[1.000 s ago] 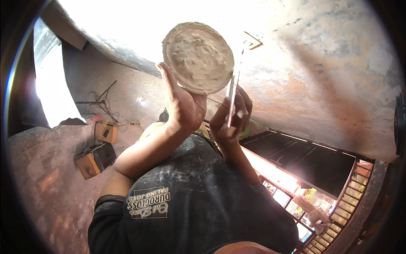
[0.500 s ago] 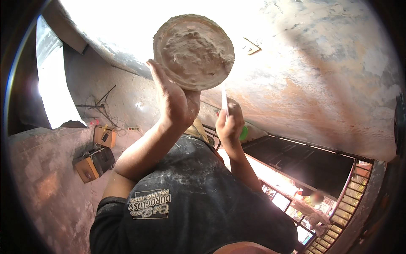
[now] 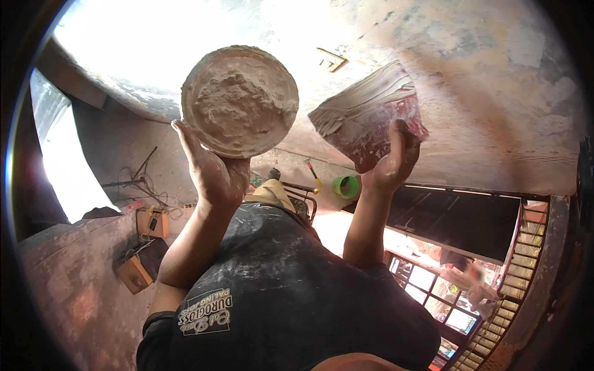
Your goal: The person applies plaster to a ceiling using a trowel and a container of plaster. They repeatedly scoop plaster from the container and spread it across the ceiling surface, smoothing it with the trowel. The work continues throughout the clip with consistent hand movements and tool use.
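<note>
A round container (image 3: pixel 239 100), heaped with pale, creamy paste, rests on my left hand (image 3: pixel 213 173), which grips its lower left edge with the thumb up along the rim. To its right, my right hand (image 3: pixel 396 157) grips a flat, roughly four-sided red spreader (image 3: pixel 359 133). Ridged pale paste coats the upper part of its blade, and smears cover the red below. The spreader is held apart from the container, against the backdrop of a pale, patchy plastered wall (image 3: pixel 489 86).
Below are a green bucket (image 3: pixel 345 185), a yellow-handled tool (image 3: pixel 312 174) and a dark metal rail. Speaker-like boxes (image 3: pixel 133 274) and tangled cables lie at left, beside a bright opening (image 3: pixel 65 145). A barred window (image 3: pixel 529 247) and dark panel (image 3: pixel 451 222) are at lower right.
The container has moved left and down with my left hand. My right hand has moved right, and the spreader has turned from edge-on to broad face showing, away from the container.
</note>
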Motion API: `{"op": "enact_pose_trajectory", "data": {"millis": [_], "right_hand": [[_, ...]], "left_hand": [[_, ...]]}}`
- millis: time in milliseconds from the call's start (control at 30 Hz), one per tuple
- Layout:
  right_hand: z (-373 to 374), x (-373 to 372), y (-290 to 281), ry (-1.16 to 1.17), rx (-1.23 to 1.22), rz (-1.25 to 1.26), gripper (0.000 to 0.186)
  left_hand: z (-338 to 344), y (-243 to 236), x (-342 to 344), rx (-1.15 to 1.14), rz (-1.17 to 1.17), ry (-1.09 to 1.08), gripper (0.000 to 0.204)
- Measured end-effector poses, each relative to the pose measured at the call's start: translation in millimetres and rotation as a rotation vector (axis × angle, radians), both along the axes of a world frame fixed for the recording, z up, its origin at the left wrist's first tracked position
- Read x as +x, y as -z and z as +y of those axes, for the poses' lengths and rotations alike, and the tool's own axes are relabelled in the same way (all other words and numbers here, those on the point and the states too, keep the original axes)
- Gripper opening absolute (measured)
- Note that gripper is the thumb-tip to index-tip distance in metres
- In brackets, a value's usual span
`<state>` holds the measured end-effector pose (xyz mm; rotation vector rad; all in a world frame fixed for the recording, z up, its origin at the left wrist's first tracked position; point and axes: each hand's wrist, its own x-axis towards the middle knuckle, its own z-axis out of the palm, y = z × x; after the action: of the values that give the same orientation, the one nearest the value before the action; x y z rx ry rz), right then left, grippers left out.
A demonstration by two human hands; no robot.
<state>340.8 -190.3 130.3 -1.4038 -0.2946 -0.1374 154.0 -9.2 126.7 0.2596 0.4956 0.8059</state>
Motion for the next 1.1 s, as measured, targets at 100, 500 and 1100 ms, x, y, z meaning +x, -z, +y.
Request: {"op": "enact_pose_trajectory", "data": {"millis": [100,500,1100], "right_hand": [[0,-8,3,0.101,-0.037,-0.175,0.013],[0,-4,-22,-0.266,-0.302,-0.927,0.028],[-29,-11,39,-0.375,-0.613,-0.567,0.031]], "left_hand": [[-4,3,3,-0.001,0.020,0.013,0.078],[-1,9,-5,-0.003,-0.083,0.073,0.081],[-2,1,-10,0.070,-0.046,0.082,0.085]]}}
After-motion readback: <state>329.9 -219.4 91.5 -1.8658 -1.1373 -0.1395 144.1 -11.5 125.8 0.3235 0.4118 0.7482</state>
